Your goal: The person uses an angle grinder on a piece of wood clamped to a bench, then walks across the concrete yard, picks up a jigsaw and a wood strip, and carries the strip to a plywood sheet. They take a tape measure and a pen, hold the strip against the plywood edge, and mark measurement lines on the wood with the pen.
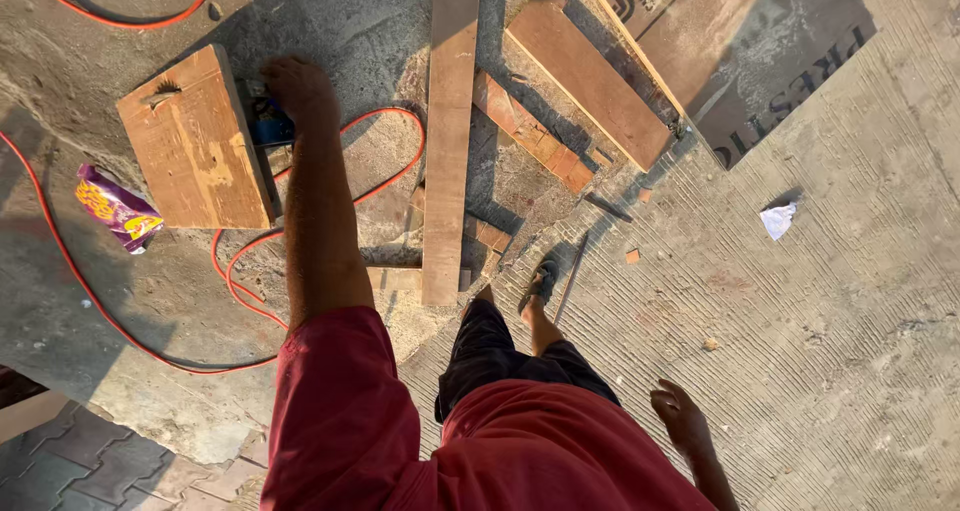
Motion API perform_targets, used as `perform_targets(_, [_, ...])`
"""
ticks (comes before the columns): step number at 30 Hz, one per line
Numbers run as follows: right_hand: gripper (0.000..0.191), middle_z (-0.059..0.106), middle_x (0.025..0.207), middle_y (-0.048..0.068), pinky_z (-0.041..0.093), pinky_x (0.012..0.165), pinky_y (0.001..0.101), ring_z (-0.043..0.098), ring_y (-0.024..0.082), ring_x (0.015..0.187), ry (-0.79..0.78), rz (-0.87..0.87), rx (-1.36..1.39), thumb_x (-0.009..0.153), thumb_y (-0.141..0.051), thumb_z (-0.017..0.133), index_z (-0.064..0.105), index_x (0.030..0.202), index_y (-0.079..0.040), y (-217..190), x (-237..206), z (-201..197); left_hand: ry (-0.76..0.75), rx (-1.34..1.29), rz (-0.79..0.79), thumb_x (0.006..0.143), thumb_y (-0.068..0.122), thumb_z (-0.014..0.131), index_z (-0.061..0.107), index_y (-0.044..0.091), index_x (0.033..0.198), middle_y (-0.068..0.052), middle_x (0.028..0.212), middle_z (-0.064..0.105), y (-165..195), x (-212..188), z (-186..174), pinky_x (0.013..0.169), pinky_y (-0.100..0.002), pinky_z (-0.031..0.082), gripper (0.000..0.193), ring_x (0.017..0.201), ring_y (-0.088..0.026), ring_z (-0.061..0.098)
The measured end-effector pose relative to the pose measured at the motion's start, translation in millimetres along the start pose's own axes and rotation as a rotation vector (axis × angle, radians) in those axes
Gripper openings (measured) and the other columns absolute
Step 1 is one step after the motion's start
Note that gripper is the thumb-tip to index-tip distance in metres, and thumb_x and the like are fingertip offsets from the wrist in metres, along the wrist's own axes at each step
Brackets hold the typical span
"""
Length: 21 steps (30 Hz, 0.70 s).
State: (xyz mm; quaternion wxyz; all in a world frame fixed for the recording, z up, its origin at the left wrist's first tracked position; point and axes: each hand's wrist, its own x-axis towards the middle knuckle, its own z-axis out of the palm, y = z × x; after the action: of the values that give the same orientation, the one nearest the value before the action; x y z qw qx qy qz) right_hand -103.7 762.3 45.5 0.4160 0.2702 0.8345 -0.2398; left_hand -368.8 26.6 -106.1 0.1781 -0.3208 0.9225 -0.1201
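In the upper left of the frame, the left hand (298, 91) closes over a blue power tool (268, 126) tucked against a wooden block (195, 141). A red cable (240, 271) loops on the concrete beside it. A long plank (447, 141) lies just right. The right hand (682, 416) hangs empty, fingers loose, at lower right.

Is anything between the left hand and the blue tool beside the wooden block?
Nothing visible. The left hand is already on the blue tool, right beside the wooden block. The right hand hangs free, away from it.
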Motion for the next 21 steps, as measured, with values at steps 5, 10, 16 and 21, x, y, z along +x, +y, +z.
perform_targets(5, [0.056,0.079,0.123,0.009,0.055,0.097,0.0367,0.073,0.024,0.114,-0.048,0.074,0.006,0.093,-0.029,0.067,0.058,0.144,-0.01,13.7,-3.0,18.4,-0.228,-0.131,-0.023,0.103,0.027,0.059,0.034,-0.01,0.154,-0.041,0.153,0.034,-1.0,18.1,12.7,0.091,-0.057,0.054,0.067,0.126,-0.054,0.053])
perform_targets(10, [0.056,0.077,0.126,0.009,0.055,0.1,0.0389,0.073,0.026,0.117,-0.068,0.072,-0.04,0.093,-0.03,0.066,0.056,0.146,-0.013,9.9,3.8,25.9,-0.212,-0.091,-0.067,0.102,0.028,0.058,0.038,-0.007,0.15,-0.037,0.141,0.04,1.8,24.8,20.6,0.075,-0.053,0.06,0.063,0.114,-0.051,0.058])
perform_targets(16, [0.057,0.076,0.128,0.008,0.056,0.1,0.0407,0.071,0.027,0.12,-0.087,0.009,-0.11,0.093,-0.033,0.065,0.055,0.146,-0.015,-5.7,23.6,11.2,0.112,-0.404,0.026,0.087,0.018,0.072,0.055,0.001,0.135,-0.023,0.128,0.053,25.7,11.6,5.7,0.079,-0.047,0.061,0.054,0.112,-0.038,0.061])
perform_targets(21, [0.057,0.074,0.13,0.008,0.057,0.099,0.041,0.07,0.027,0.121,-0.079,-0.084,-0.191,0.094,-0.036,0.066,0.055,0.146,-0.016,-28.9,50.1,-1.8,0.085,-0.998,0.206,0.062,0.019,0.088,0.062,0.01,0.133,-0.017,0.124,0.058,28.8,-44.6,-24.9,0.089,-0.038,0.057,0.076,0.112,-0.029,0.06])
